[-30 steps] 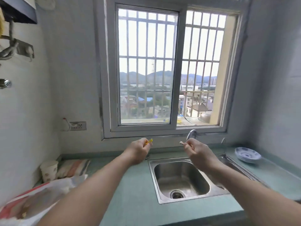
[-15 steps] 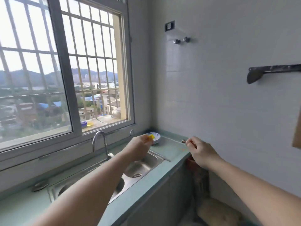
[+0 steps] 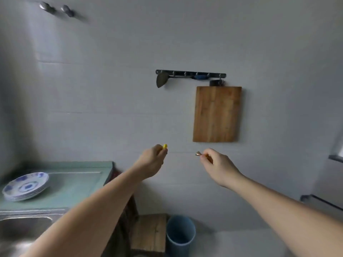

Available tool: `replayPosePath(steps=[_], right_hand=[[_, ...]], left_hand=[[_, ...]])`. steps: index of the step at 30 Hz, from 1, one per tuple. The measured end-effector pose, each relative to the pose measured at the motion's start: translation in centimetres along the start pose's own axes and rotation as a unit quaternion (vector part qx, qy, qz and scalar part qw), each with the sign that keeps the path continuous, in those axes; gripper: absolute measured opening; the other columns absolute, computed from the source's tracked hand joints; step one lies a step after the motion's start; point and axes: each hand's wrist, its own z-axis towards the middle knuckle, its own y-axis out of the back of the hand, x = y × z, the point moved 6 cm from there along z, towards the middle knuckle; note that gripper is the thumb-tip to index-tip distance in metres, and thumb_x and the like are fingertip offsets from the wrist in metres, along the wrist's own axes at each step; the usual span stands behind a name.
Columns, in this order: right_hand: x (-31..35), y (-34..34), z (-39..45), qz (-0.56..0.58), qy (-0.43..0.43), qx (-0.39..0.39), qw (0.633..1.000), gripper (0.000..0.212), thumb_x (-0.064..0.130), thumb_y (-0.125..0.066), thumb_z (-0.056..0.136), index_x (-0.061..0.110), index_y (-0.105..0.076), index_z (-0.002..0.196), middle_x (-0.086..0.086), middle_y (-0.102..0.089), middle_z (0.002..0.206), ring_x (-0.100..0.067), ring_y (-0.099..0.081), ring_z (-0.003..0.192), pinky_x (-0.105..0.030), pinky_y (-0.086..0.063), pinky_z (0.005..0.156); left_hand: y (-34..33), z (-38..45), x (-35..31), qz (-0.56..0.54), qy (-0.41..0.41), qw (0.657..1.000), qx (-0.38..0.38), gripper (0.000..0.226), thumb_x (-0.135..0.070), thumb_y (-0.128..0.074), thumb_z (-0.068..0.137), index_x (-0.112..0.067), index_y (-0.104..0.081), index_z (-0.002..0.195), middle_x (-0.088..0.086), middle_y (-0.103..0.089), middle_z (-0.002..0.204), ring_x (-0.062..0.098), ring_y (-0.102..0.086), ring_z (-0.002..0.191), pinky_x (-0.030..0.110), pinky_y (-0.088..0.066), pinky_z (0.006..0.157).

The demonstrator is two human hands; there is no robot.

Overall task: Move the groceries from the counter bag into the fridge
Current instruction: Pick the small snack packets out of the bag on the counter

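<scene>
Your left hand (image 3: 153,161) sits at the centre of the frame, fingers pinched on a small yellow piece (image 3: 165,146) that pokes out above the knuckles. Your right hand (image 3: 216,165) is just to its right, apart from it, fingers pinched on a small metallic bit (image 3: 198,154); what either piece is, you cannot tell from here. Both arms reach out toward a plain grey wall (image 3: 111,89).

Above the right hand a wooden board (image 3: 217,114) hangs flat on the wall from a dark hook rail (image 3: 191,73), and a spatula (image 3: 161,80) hangs at the rail's left end. Two knobs (image 3: 55,8) show blurred in the upper left.

In the lower left, the green tabletop (image 3: 74,184) carries a stack of blue-patterned plates (image 3: 26,186), with the sink (image 3: 20,229) at the bottom left corner. Below the hands, on the floor, a blue bin (image 3: 180,232) stands just beside a wooden stool (image 3: 150,232). At the right edge, a pale appliance (image 3: 332,182) with a dark handle may be the fridge; only its edge shows. The grocery bag is out of frame.
</scene>
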Motion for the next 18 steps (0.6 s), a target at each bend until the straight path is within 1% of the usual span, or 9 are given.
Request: replayPosePath(steps=[3, 5, 7, 10, 15, 18], right_hand=[[-4.2, 3.4, -0.6, -0.017, -0.045, -0.054, 0.997, 0.025, 0.041, -0.042, 0.097, 0.020, -0.050, 0.084, 0.005, -0.051, 0.062, -0.019, -0.045, 0.056, -0.031, -0.035, 0.055], [-6.9, 6.0, -1.0, -0.026, -0.068, -0.082, 0.994, 0.025, 0.040, -0.043, 0.097, 0.020, -0.050, 0.084, 0.005, -0.050, 0.061, -0.019, -0.045, 0.058, -0.031, -0.036, 0.056], [-9.5, 8.6, -1.4, -0.030, -0.085, -0.111, 0.990, 0.025, 0.040, -0.043, 0.097, 0.021, -0.049, 0.082, 0.005, -0.050, 0.061, -0.020, -0.046, 0.060, -0.032, -0.037, 0.058], [-12.9, 12.3, -1.9, -0.034, -0.107, -0.140, 0.984, 0.025, 0.040, -0.043, 0.097, 0.021, -0.048, 0.081, 0.006, -0.048, 0.061, -0.020, -0.045, 0.061, -0.033, -0.037, 0.060], [-18.4, 18.3, -3.6, -0.029, -0.120, -0.184, 0.975, 0.026, 0.040, -0.043, 0.098, 0.017, -0.050, 0.086, 0.005, -0.049, 0.062, -0.020, -0.045, 0.060, -0.033, -0.036, 0.059], [-21.9, 22.0, -5.0, -0.028, -0.150, -0.214, 0.965, 0.027, 0.039, -0.043, 0.098, 0.017, -0.052, 0.087, 0.005, -0.049, 0.061, -0.018, -0.044, 0.058, -0.033, -0.037, 0.058]], left_hand=[[-5.5, 2.3, -3.2, -0.023, -0.046, 0.997, 0.057, 0.040, -0.036, -0.036, 0.103, -0.002, -0.056, 0.105, 0.007, -0.059, 0.082, 0.013, -0.046, 0.061, 0.022, -0.037, 0.053], [-8.8, 3.3, -5.9, -0.039, -0.071, 0.992, 0.097, 0.037, -0.034, -0.036, 0.102, -0.003, -0.056, 0.105, 0.007, -0.057, 0.081, 0.013, -0.045, 0.063, 0.020, -0.036, 0.052], [-11.7, 4.0, -8.8, -0.039, -0.096, 0.986, 0.130, 0.036, -0.035, -0.036, 0.102, -0.006, -0.057, 0.105, 0.004, -0.057, 0.081, 0.012, -0.047, 0.065, 0.020, -0.037, 0.055], [-15.8, 4.7, -12.4, -0.031, -0.111, 0.979, 0.171, 0.037, -0.039, -0.032, 0.103, -0.012, -0.058, 0.106, 0.000, -0.056, 0.082, 0.005, -0.049, 0.067, 0.020, -0.036, 0.056], [-22.6, 6.2, -18.9, -0.032, -0.151, 0.969, 0.193, 0.041, -0.045, -0.034, 0.101, -0.014, -0.060, 0.096, 0.003, -0.059, 0.080, 0.011, -0.050, 0.066, 0.025, -0.039, 0.058], [-26.9, 6.7, -23.2, -0.027, -0.192, 0.958, 0.213, 0.042, -0.047, -0.034, 0.101, -0.016, -0.061, 0.094, 0.001, -0.059, 0.077, 0.014, -0.052, 0.067, 0.026, -0.041, 0.059]])
